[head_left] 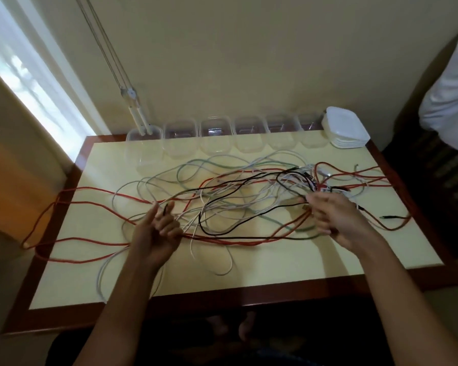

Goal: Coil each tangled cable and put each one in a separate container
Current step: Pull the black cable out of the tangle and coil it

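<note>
Sprawling across a pale yellow table (249, 270) with a reddish-brown border, a tangle of cables (249, 202) covers most of the surface, with red, white, black and greenish-grey strands looped over one another. Long red cable (85, 204) loops run out to the left and hang over the table's left edge, while white cable (222, 262) loops trail toward the near edge. The knot is densest on the right, just beyond the right hand (339, 220), where many plug ends bunch together. The left hand (159, 231) sits near the middle-left of the tangle, its fingers curled around several strands, red among them, with the index finger and thumb pointing up; a dark cable tip shows between them. The right hand hovers over the right part of the tangle with the fingers bent and strands running under them; a red strand seems pinched there, though I cannot tell how firmly it is gripped. Along the far edge, against the wall, stands a row of clear plastic containers (214, 136), all without cables in them, and at the row's right end sits a stack of white lids (347, 130). Blind cords (132, 101) hang down near the leftmost container. A person in a white sleeve (450, 101) stands at the far right.
</note>
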Demonstrator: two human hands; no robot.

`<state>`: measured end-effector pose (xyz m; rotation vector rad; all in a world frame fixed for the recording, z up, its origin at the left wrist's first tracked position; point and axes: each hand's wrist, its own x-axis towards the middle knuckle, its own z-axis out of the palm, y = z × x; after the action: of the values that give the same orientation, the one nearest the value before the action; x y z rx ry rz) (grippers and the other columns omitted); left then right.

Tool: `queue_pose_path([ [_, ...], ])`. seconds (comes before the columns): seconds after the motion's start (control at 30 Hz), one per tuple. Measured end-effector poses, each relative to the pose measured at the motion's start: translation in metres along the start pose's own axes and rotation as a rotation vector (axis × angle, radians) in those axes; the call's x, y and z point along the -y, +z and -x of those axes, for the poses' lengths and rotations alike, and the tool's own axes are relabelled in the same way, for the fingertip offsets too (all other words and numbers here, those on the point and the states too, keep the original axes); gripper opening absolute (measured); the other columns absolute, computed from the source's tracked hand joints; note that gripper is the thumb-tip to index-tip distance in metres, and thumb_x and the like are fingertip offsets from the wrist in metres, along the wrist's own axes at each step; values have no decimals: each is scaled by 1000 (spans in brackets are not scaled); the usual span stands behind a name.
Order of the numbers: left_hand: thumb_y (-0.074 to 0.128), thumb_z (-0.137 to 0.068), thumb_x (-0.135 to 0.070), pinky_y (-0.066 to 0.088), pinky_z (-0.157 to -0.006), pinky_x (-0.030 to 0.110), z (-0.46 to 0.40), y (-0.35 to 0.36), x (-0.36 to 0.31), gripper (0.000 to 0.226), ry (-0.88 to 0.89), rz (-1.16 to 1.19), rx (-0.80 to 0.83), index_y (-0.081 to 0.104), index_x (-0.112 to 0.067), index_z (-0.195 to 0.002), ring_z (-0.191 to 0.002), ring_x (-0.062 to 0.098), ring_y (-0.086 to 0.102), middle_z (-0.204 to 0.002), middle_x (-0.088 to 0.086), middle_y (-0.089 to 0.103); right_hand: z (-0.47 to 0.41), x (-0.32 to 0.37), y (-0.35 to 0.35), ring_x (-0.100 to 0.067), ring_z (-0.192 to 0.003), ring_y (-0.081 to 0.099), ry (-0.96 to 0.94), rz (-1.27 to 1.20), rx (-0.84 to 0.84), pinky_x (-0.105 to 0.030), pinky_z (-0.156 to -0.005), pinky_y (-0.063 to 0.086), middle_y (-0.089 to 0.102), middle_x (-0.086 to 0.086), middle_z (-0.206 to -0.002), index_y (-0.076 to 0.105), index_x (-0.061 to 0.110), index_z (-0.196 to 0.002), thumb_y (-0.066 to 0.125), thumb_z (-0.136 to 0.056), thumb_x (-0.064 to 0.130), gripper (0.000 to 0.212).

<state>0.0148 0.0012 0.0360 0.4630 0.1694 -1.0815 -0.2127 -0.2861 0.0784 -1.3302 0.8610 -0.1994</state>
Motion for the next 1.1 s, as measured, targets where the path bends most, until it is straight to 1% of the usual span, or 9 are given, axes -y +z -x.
queue_pose_path([
  [0.2,47,-98,-42,22,-38,14,-18,45,-24,33,256,-44,-37,68,-17,-90,-35,6,27,-43,-8,38,36,-81,-21,-17,-53,44,67,321,-344,-26,-49,36,46,3,-57,70,15,-89,53,-101,22,22],
  [0.3,41,-100,-24,20,-38,16,-15,61,-13,27,241,-372,-8,65,-17,-90,-36,4,26,-45,-8,34,41,-102,-17,-23,-91,62,-19,636,-412,-28,-76,45,70,0,-96,70,22,-94,57,-94,14,15],
  [0.43,44,-96,-16,20,-44,20,4,65,20,23,179,-789,61,64,-7,-98,-45,7,27,-55,-3,31,38,-89,4,-35,-111,52,-211,1107,-605,-44,-88,46,60,-14,-122,68,11,-114,61,-90,13,25],
  [0.57,51,-93,-20,22,-47,22,25,61,56,24,99,-1060,155,71,-7,-99,-50,10,27,-58,-4,31,36,-39,58,-14,-82,68,-233,396,-272,-31,-72,52,75,1,-86,74,12,-96,52,-100,32,30],
  [0.67,53,-92,-23,23,-46,19,34,57,81,26,26,-1236,230,73,-8,-98,-50,7,28,-58,-7,34,31,-4,97,-25,-87,72,-7,-87,96,-36,-75,52,76,-11,-91,67,5,-108,39,-98,50,53],
  [0.77,54,-92,-27,26,-46,18,39,46,94,25,-9,-1263,198,72,-10,-97,-49,5,32,-57,-7,35,24,27,117,-27,-80,71,-6,-286,200,-36,-72,53,73,-14,-91,59,2,-112,36,-103,46,50],
  [0.9,65,-80,-31,20,-44,23,43,29,89,28,-59,-721,-20,71,-6,-89,-46,11,23,-56,1,26,17,60,125,-18,-48,48,-238,-148,99,-29,-47,42,53,-8,-67,61,3,-105,42,-106,25,29],
  [1.0,60,-91,-26,42,-52,25,43,30,79,24,76,-935,-94,71,-8,-102,-58,20,51,-65,12,55,17,70,122,-7,-44,31,-406,132,24,-25,-44,27,41,9,-52,70,10,-96,48,-102,17,24],
  [1.1,61,-94,-23,52,-84,23,36,42,67,38,354,-1319,-144,54,-26,-131,-113,12,62,-121,2,66,25,71,119,-5,-48,32,-480,392,91,-23,-50,27,41,10,-49,74,6,-88,53,-100,16,26],
])
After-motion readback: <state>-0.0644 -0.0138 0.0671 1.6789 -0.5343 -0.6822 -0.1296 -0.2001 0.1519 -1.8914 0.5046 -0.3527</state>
